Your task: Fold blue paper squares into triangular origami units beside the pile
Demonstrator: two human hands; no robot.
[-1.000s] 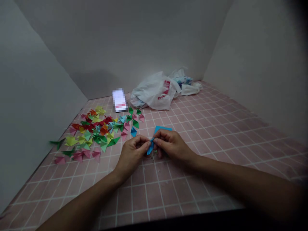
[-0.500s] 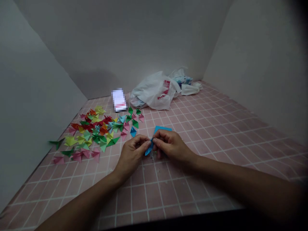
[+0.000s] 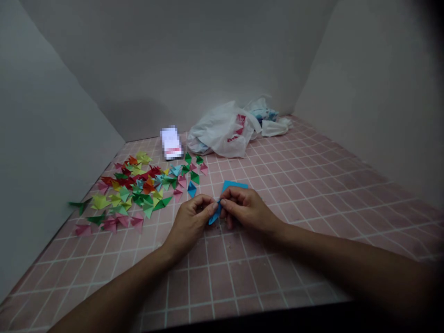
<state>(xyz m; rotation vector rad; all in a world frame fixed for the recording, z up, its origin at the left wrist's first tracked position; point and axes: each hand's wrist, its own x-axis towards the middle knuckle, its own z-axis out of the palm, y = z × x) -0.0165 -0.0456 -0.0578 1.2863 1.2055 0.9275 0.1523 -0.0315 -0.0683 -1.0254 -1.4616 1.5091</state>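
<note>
Grey walls (image 3: 208, 55) rise on three sides of a table covered with a pink cloth (image 3: 333, 194) ruled in white squares. Midway between the table's left and right edges, a small folded blue paper (image 3: 214, 216) is held between two bare hands, one end slanting down toward the front edge. The left hand (image 3: 189, 223) pinches it between thumb and forefinger; the right hand (image 3: 255, 212) grips it close by in the same way, its other fingers curled under. Whether the paper's lower tip touches the cloth, I cannot tell. Just beyond the right hand lies flat blue paper (image 3: 236, 184), partly hidden by the fingers. Toward the table's left edge spread many folded paper pieces (image 3: 148, 186) in red, orange, yellow, green, pink and light blue, some overlapping; one deeper blue piece (image 3: 192, 189) lies at their right fringe, near the left hand. Behind them, toward the back edge, is a lit phone (image 3: 172, 142), its screen blurred out. Right of it slumps a white plastic bag (image 3: 222, 132) with red print, and a smaller bundle (image 3: 263, 114) sits beside that, near the back right corner
</note>
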